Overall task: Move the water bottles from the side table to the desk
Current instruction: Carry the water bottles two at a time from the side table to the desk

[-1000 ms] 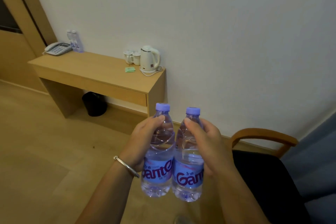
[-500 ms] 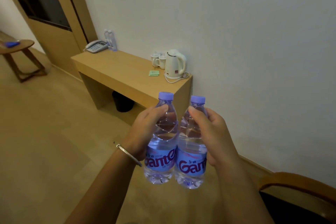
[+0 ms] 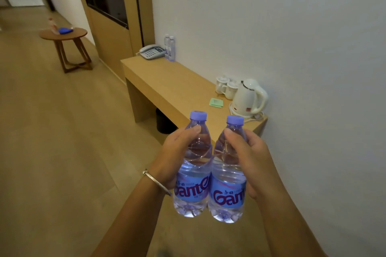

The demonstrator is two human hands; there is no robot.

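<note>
I carry two clear water bottles with purple caps and blue labels, upright and side by side in front of me. My left hand (image 3: 175, 152) grips the left bottle (image 3: 194, 173) around its upper body. My right hand (image 3: 250, 156) grips the right bottle (image 3: 227, 183) the same way. The two bottles touch each other. Ahead stands the long light wooden desk (image 3: 171, 83) against the white wall. Two more water bottles (image 3: 169, 48) stand at its far end by the wall. A round wooden side table (image 3: 64, 34) stands far off at the upper left.
On the desk are a grey telephone (image 3: 151, 51), two white cups (image 3: 226, 86), a white electric kettle (image 3: 248, 98) and a green card (image 3: 216, 102). A black bin (image 3: 163, 121) sits under the desk. A blue item (image 3: 65, 30) lies on the side table. Wooden floor stretches left.
The view has swung left and closer to the desk; the chair has left the frame and the side table and corridor have come into view. Both hands still hold their bottles.
</note>
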